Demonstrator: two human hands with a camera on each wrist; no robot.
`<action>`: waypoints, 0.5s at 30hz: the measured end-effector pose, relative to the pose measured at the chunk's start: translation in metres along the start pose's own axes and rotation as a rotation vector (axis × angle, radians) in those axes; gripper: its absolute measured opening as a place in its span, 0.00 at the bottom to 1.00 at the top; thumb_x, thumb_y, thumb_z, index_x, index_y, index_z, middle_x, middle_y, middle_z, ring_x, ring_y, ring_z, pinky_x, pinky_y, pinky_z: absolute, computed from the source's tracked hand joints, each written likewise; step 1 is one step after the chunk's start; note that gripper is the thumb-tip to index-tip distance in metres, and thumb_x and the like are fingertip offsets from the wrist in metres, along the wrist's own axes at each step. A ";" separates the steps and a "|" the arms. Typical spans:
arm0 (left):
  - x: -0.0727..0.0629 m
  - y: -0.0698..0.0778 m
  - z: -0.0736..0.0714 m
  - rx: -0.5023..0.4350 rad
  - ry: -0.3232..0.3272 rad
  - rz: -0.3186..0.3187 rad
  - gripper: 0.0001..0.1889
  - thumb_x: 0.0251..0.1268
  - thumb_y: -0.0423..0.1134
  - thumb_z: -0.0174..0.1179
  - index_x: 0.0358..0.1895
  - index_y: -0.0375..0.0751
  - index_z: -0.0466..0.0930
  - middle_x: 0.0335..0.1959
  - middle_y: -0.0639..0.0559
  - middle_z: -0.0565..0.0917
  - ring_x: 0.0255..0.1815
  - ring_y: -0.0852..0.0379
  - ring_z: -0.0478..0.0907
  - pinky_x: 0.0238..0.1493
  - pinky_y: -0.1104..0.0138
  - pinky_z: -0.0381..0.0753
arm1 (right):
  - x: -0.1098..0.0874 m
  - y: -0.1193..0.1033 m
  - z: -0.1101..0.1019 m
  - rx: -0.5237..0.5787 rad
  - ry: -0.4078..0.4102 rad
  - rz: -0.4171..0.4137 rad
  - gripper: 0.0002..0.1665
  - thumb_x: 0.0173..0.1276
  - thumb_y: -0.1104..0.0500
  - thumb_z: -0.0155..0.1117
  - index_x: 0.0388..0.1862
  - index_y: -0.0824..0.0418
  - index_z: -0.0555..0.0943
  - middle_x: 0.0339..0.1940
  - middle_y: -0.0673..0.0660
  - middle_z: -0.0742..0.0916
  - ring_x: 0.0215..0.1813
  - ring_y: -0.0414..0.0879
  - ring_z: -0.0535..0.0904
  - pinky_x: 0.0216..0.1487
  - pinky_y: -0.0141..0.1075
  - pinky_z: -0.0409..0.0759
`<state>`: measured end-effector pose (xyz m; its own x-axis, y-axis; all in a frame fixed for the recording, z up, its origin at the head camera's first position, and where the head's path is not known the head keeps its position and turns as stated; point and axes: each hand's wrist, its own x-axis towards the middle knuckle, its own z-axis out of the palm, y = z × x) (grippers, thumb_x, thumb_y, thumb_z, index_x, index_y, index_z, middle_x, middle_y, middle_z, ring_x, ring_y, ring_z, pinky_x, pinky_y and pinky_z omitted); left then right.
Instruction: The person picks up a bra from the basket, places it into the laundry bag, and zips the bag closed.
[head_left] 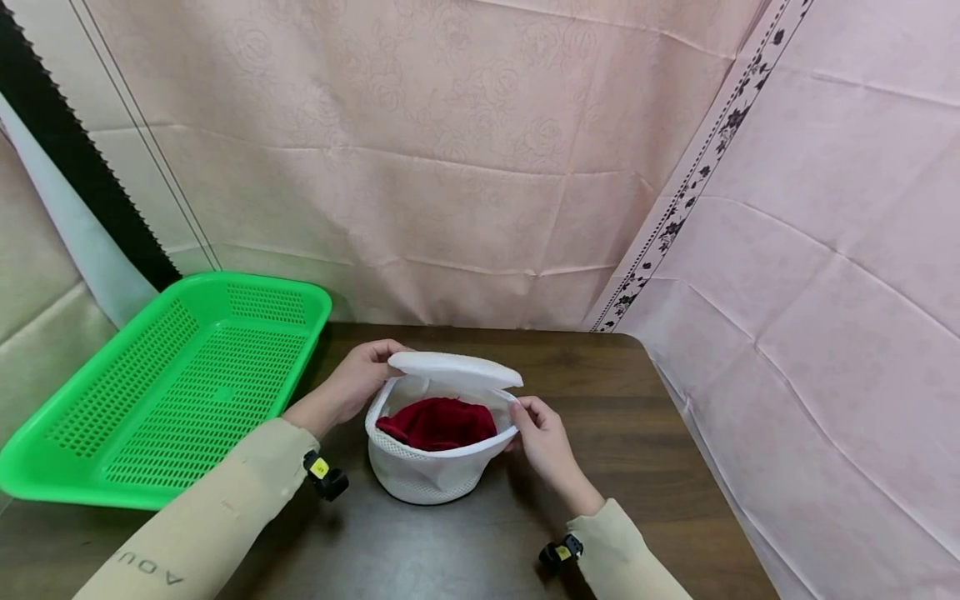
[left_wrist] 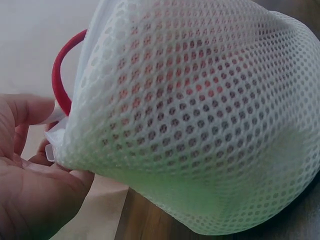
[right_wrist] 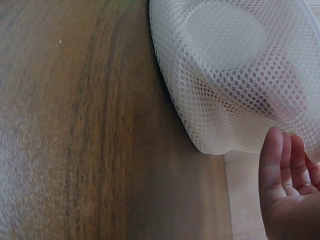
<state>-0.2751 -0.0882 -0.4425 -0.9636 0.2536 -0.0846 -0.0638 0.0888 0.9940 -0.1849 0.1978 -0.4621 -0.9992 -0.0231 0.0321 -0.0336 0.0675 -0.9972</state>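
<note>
A white mesh laundry bag (head_left: 427, 475) stands upright on the table, its round lid (head_left: 450, 367) raised at the back. Dark red cloth (head_left: 438, 423) lies inside and shows through the mesh in the left wrist view. My left hand (head_left: 362, 379) pinches the bag's back left edge where the lid joins; a clear tab (left_wrist: 50, 150) shows between thumb and fingers there. Above it a thin red loop (left_wrist: 59, 70) sticks out at the rim. On the other side my right hand (head_left: 543, 442) grips the right rim, thumb on top and fingers along the outer mesh (right_wrist: 220, 110).
A large green plastic basket (head_left: 300, 367) with slotted walls stands to the left, close to my left forearm. Pale cloth curtains (head_left: 450, 208) hang behind the brown wooden table (head_left: 637, 467) and along its right side. Each wrist carries a small black camera (head_left: 324, 477).
</note>
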 end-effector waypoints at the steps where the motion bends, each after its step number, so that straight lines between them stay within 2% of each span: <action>1: 0.000 0.000 -0.001 -0.002 -0.018 -0.001 0.06 0.66 0.28 0.58 0.43 0.39 0.81 0.50 0.46 0.81 0.53 0.47 0.74 0.53 0.57 0.73 | 0.000 0.000 0.000 0.001 0.002 0.002 0.13 0.75 0.62 0.53 0.46 0.74 0.76 0.32 0.67 0.79 0.25 0.48 0.78 0.39 0.66 0.75; 5: -0.001 0.000 -0.005 -0.007 -0.085 0.001 0.06 0.67 0.29 0.56 0.41 0.39 0.81 0.56 0.45 0.79 0.60 0.46 0.71 0.55 0.57 0.72 | 0.000 0.000 0.000 0.006 0.003 0.004 0.12 0.75 0.62 0.54 0.44 0.73 0.77 0.32 0.65 0.79 0.25 0.47 0.78 0.39 0.66 0.75; 9: -0.003 0.000 -0.011 -0.005 -0.137 -0.007 0.05 0.68 0.29 0.56 0.39 0.40 0.80 0.59 0.43 0.77 0.62 0.44 0.69 0.56 0.56 0.70 | 0.001 0.001 0.000 0.010 -0.002 0.010 0.10 0.75 0.63 0.54 0.43 0.71 0.77 0.31 0.63 0.81 0.25 0.49 0.78 0.36 0.62 0.78; 15: -0.005 -0.001 -0.017 0.003 -0.180 -0.025 0.04 0.68 0.29 0.56 0.39 0.39 0.80 0.60 0.41 0.76 0.61 0.44 0.70 0.51 0.60 0.75 | 0.010 0.024 -0.003 -0.018 0.026 0.001 0.11 0.75 0.57 0.55 0.43 0.65 0.79 0.31 0.61 0.82 0.24 0.50 0.78 0.28 0.45 0.82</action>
<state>-0.2742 -0.1061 -0.4420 -0.8997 0.4196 -0.1203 -0.0861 0.0997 0.9913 -0.1961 0.2024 -0.4852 -0.9995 0.0025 0.0330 -0.0327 0.0857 -0.9958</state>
